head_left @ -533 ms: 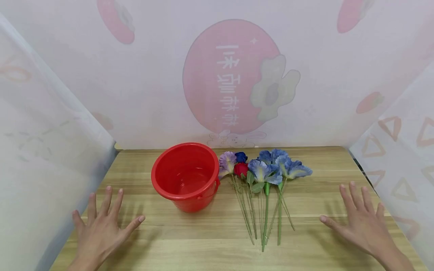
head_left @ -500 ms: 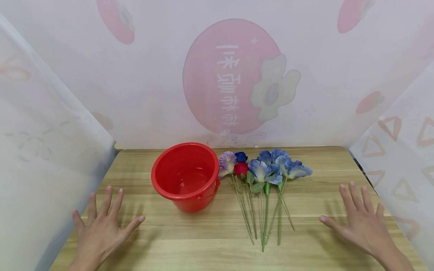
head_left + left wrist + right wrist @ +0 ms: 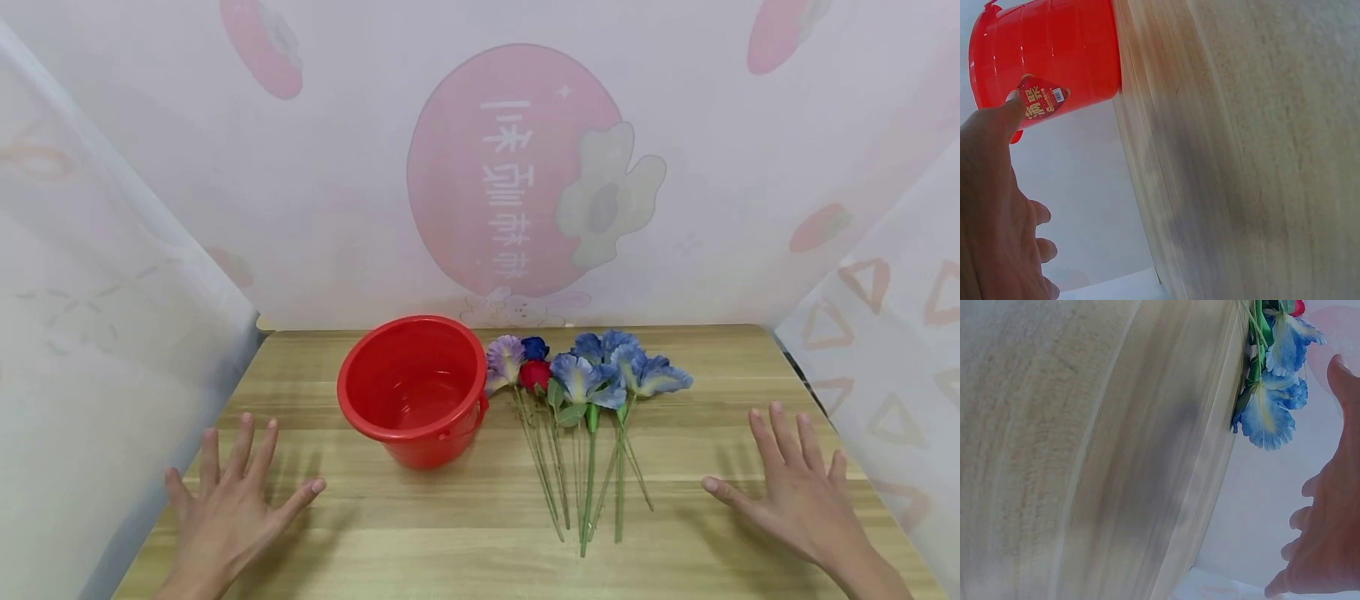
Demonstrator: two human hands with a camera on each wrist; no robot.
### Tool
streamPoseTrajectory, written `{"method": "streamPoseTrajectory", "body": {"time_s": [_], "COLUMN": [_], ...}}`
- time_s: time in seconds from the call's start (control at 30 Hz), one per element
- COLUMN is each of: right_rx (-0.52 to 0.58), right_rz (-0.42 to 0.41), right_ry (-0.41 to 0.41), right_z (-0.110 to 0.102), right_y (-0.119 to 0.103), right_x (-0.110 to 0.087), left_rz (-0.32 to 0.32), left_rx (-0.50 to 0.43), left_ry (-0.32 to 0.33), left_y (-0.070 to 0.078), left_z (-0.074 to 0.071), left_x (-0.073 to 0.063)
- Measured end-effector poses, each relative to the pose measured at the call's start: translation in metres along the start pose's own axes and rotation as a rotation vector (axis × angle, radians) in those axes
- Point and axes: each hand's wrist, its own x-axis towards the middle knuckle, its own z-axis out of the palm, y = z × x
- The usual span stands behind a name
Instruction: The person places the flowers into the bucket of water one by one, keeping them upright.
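A red plastic bucket (image 3: 427, 450) stands upright left of the middle of the table, its inside bare. To its right lie several artificial flowers: a pale purple one (image 3: 506, 358), a red rose (image 3: 535, 376), a dark blue rose (image 3: 535, 347) and light blue irises (image 3: 577, 379), stems toward the front. My left hand (image 3: 228, 512) hovers over the table at the left, fingers spread, holding nothing. My right hand (image 3: 802, 504) hovers likewise at the right, fingers spread. A red label (image 3: 1041, 97) shows on the bucket in the left wrist view; blue irises (image 3: 1266, 419) appear beyond my right thumb.
The wood-grain table (image 3: 420, 558) ends at a pale printed cloth (image 3: 337, 208) behind it. Similar cloth hangs along the left side (image 3: 97, 358) and right side (image 3: 907, 350). Shadows of both hands fall on the tabletop.
Both hands keep their spread pose, and the bucket and flowers stay in place. The head view has shifted very slightly.
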Motion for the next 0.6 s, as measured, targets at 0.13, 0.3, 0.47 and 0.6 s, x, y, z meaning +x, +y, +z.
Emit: {"method": "streamPoseTrajectory", "body": {"time_s": [0.13, 0.3, 0.47, 0.6], "right_rx": [0.001, -0.005, -0.011, -0.013], "right_rz": [0.0, 0.003, -0.001, 0.002], "right_ry": [0.006, 0.011, 0.019, 0.013], "right_z": [0.0022, 0.0027, 0.0039, 0.0036], "right_y": [-0.0019, -0.0018, -0.0027, -0.0065], "right_x": [-0.0015, -0.0015, -0.0017, -0.002], "left_rz": [0.006, 0.009, 0.019, 0.028], "left_rx": [-0.006, -0.008, 0.002, 0.006], "left_ry": [0.002, 0.004, -0.002, -0.003], "left_y": [0.001, 0.0021, 0.0041, 0.0066], "left_z": [0.0005, 0.0017, 0.0025, 0.0026], "left_x": [-0.0004, 0.0004, 0.0025, 0.0048]}}
